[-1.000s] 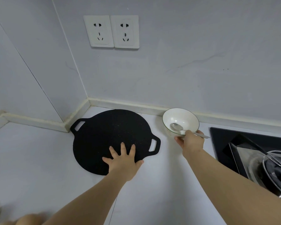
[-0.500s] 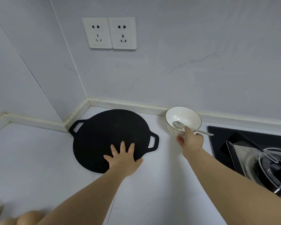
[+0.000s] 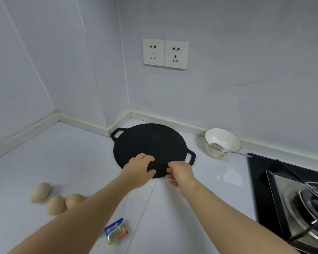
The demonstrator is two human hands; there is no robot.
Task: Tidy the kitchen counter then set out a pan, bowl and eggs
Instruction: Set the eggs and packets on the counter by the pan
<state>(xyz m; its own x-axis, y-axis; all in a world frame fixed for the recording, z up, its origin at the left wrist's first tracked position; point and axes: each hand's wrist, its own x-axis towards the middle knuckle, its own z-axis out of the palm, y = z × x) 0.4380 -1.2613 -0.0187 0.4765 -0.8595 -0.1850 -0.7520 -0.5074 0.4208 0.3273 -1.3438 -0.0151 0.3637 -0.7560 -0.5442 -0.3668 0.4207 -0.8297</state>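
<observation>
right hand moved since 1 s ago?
Yes. The right hand has left the bowl and gone left of it, to the near edge of the pan.

White counter (image 3: 62, 162) with black pan (image 3: 151, 143), bowl (image 3: 217, 155), three eggs (image 3: 55, 205), foil packet (image 3: 116, 231).

I have a single view: a wide-angle camera on the head, looking forward and down, close over the counter (image 3: 62, 162) corner. The left hand (image 3: 139, 167) and right hand (image 3: 180, 171) sit mid-frame, forearms entering from below.
</observation>
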